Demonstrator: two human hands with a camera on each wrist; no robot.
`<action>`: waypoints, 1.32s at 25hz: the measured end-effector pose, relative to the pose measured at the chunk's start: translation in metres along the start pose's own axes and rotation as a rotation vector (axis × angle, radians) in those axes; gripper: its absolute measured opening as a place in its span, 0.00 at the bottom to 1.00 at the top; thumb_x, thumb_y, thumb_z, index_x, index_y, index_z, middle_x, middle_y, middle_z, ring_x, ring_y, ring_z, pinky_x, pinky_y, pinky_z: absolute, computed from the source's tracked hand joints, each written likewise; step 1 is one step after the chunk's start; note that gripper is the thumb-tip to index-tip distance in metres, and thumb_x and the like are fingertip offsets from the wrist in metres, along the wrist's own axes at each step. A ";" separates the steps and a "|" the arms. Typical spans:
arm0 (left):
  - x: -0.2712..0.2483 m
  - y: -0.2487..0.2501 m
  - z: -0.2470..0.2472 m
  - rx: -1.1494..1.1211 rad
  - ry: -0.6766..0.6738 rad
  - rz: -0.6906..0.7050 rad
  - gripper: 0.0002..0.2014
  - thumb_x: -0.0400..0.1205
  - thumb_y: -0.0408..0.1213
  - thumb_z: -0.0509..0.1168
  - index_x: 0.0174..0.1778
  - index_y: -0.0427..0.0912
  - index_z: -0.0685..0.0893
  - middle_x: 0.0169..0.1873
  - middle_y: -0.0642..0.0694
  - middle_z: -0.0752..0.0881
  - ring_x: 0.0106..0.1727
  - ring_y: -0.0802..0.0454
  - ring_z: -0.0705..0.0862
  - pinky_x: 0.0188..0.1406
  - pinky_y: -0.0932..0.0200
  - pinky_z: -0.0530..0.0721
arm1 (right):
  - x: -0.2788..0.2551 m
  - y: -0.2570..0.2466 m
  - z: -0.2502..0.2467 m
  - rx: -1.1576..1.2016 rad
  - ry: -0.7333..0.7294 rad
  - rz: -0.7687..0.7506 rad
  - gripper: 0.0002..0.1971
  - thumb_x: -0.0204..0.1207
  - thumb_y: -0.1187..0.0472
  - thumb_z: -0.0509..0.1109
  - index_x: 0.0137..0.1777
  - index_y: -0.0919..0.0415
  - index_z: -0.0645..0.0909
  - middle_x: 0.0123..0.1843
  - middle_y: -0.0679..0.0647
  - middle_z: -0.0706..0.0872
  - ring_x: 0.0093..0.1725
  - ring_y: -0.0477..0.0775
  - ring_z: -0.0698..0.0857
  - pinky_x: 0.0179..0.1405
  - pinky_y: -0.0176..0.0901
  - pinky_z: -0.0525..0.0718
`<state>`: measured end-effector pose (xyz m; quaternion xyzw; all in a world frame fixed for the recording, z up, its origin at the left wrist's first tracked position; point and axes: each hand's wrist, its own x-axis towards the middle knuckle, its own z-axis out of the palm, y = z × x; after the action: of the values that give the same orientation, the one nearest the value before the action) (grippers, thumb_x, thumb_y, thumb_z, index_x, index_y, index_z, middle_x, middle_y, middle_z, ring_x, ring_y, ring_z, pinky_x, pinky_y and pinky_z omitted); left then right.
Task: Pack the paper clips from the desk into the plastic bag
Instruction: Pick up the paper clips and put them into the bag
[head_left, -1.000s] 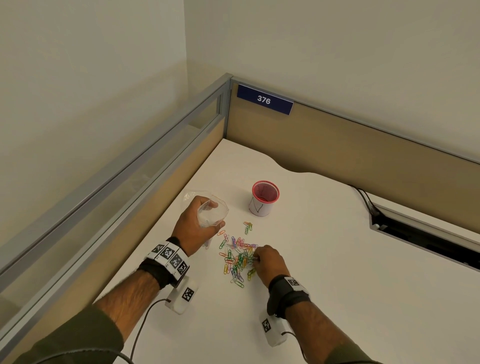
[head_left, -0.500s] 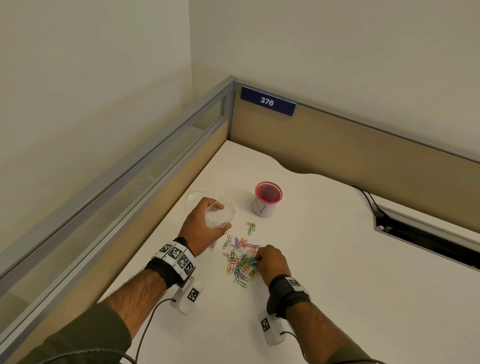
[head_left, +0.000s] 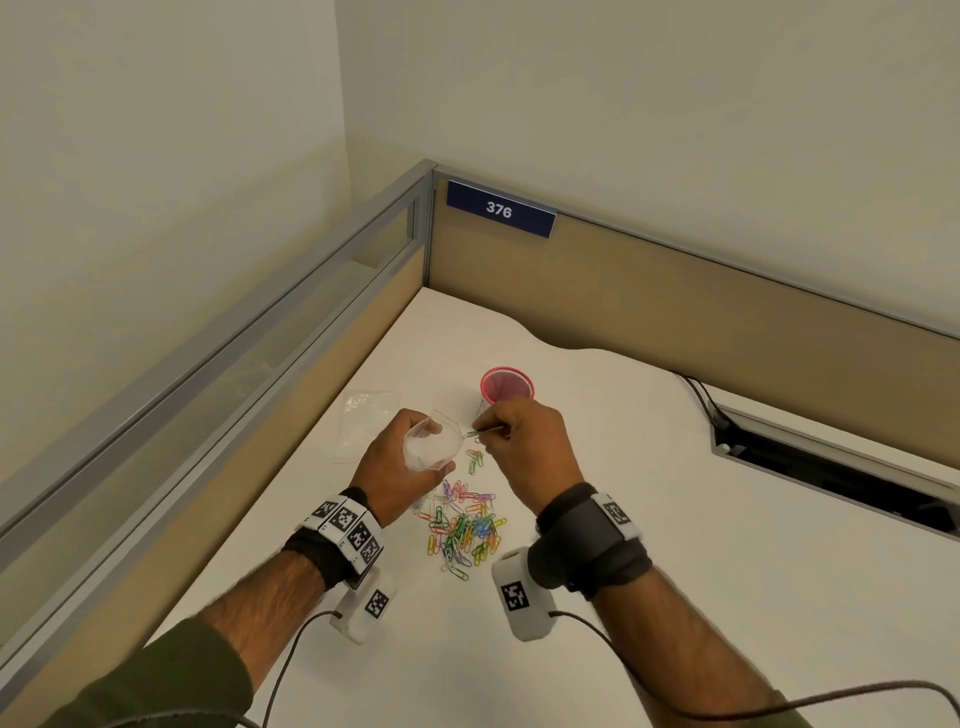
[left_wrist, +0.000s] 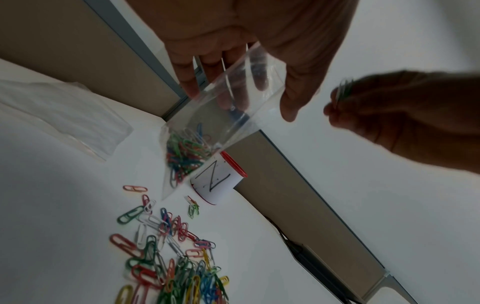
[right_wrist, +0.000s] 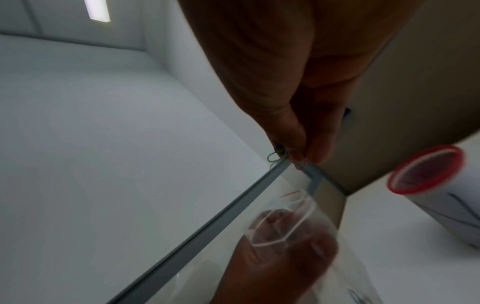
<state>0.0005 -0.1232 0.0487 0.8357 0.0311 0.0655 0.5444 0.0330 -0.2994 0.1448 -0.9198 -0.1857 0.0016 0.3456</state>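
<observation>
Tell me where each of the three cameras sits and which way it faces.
Head: above, looking down at the desk; both forearms, left hand, right hand.
Left wrist: under the left hand, looking along its fingers through the plastic bag.
Right wrist: under the right hand, facing down at the bag's mouth.
All three share the red-rimmed cup.

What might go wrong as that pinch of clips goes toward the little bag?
The right hand pinches several paper clips beside the bag's narrow mouth, so some may miss and drop. The plastic bag hangs from the left hand, already loaded; a loosened grip might spill it onto the desk.
</observation>
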 end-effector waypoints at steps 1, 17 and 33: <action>0.001 0.004 0.003 0.000 -0.012 0.007 0.23 0.73 0.37 0.79 0.60 0.48 0.77 0.60 0.52 0.84 0.66 0.54 0.81 0.67 0.59 0.76 | 0.003 -0.008 0.000 -0.065 -0.017 -0.033 0.09 0.77 0.69 0.69 0.50 0.60 0.89 0.48 0.52 0.89 0.46 0.51 0.86 0.51 0.40 0.85; 0.002 -0.003 -0.029 -0.002 -0.052 0.043 0.22 0.74 0.38 0.79 0.60 0.47 0.78 0.57 0.57 0.83 0.65 0.57 0.81 0.68 0.62 0.75 | 0.005 0.071 0.036 -0.259 -0.093 0.364 0.11 0.77 0.67 0.67 0.55 0.58 0.87 0.60 0.56 0.88 0.58 0.57 0.85 0.62 0.46 0.81; 0.002 -0.011 -0.041 -0.013 -0.022 0.032 0.22 0.74 0.39 0.80 0.60 0.46 0.79 0.58 0.55 0.85 0.65 0.57 0.82 0.65 0.70 0.74 | -0.029 0.090 0.128 -0.421 -0.450 0.320 0.22 0.77 0.47 0.68 0.69 0.53 0.76 0.65 0.56 0.75 0.66 0.60 0.75 0.60 0.54 0.81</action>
<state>-0.0032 -0.0817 0.0548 0.8331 0.0112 0.0655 0.5492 0.0197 -0.2905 -0.0131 -0.9650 -0.1068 0.2202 0.0939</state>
